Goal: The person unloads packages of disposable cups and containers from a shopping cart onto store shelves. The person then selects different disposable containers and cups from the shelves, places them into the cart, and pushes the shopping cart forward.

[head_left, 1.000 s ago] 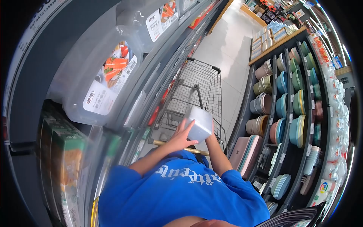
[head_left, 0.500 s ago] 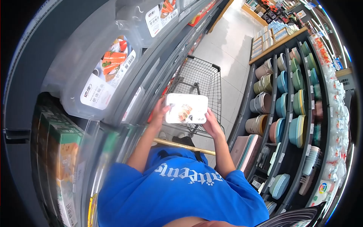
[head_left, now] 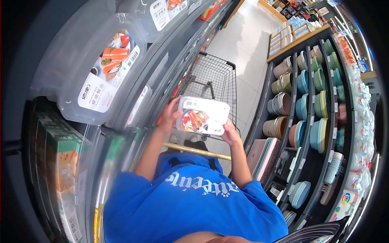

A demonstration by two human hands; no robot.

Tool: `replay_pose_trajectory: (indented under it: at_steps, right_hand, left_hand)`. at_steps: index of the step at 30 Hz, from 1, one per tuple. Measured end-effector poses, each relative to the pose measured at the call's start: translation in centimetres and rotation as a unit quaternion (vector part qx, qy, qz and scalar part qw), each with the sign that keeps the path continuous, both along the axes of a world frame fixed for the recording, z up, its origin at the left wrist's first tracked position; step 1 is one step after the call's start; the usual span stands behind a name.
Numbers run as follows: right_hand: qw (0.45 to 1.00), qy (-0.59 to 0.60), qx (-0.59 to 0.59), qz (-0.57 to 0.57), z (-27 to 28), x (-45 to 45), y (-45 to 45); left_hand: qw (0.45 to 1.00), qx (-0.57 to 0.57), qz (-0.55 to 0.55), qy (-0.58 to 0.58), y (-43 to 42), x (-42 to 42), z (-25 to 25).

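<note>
A pack of plastic food containers (head_left: pixel 204 115) is held in front of my body, above the gold-coloured bar. Its label carries a picture of salmon slices, a barcode and white printed areas. My left hand (head_left: pixel 172 112) grips the pack's left end. At the right end, my right hand (head_left: pixel 231 133) has its thumb near the lower corner. The fingers beneath the pack are mostly hidden. Larger clear packs with similar salmon labels, such as one container pack (head_left: pixel 109 73), stand on the shelf to my left.
A wire shopping cart (head_left: pixel 214 67) stands ahead, with a gold-coloured bar (head_left: pixel 198 151) close to my waist. Green boxes (head_left: pixel 60 150) fill the lower left shelf. On the right, shelves hold stacked basins (head_left: pixel 320 135) and bins (head_left: pixel 279 103). Tiled floor (head_left: pixel 247 38) runs between the shelves.
The pack has turned in my hands, with its barcode now at the upper left and its right end lower. It has also shifted slightly right.
</note>
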State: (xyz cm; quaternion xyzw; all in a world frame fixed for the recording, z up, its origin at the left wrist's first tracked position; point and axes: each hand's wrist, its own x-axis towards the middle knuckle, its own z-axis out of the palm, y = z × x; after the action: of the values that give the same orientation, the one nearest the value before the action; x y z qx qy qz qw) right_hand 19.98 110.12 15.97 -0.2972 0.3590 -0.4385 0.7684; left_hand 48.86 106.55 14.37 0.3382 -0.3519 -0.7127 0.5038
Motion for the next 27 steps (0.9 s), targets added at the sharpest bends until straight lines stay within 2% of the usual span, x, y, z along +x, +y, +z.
replay_pose_trajectory:
  at_steps: [4, 7, 10, 13, 14, 19, 23, 24, 27]
  right_hand:
    - [0.999, 0.002, -0.010, 0.031, -1.0, -0.7, -0.1]
    - [0.999, 0.018, 0.032, 0.012, 0.0, 0.1, 0.1]
    - [0.994, 0.072, 0.086, 0.018, -1.3, 0.3, -0.3]
    - [0.980, 0.152, 0.127, -0.027, -5.2, -0.2, -1.0]
    - [0.974, 0.165, 0.152, -0.038, -6.1, -0.5, -1.2]
    - [0.934, 0.221, 0.257, -0.114, -10.1, -1.3, -3.5]
    - [0.925, 0.253, 0.259, -0.113, -15.0, -1.8, -5.1]
    - [0.920, 0.265, 0.241, -0.159, -15.3, -0.8, -5.1]
    - [0.906, 0.315, 0.212, -0.189, -17.6, 0.4, -6.0]
  left_hand:
    - [0.999, 0.019, -0.026, -0.001, 0.3, 0.4, -0.8]
    - [0.989, 0.132, 0.014, -0.067, 0.8, -0.2, -2.1]
    - [0.972, 0.014, -0.044, -0.230, -0.3, 0.5, -6.9]
    - [0.888, -0.070, 0.011, -0.454, 1.9, 0.1, -7.7]
    - [0.852, -0.079, -0.027, -0.516, 2.6, 0.3, -7.7]
    - [0.751, -0.161, -0.107, -0.631, 8.2, 0.7, -9.1]
    - [0.697, -0.186, -0.155, -0.675, 9.9, 0.6, -8.7]
    - [0.694, -0.188, -0.145, -0.680, 9.8, 0.5, -8.4]
    - [0.701, -0.159, -0.109, -0.686, 9.3, -0.2, -8.9]
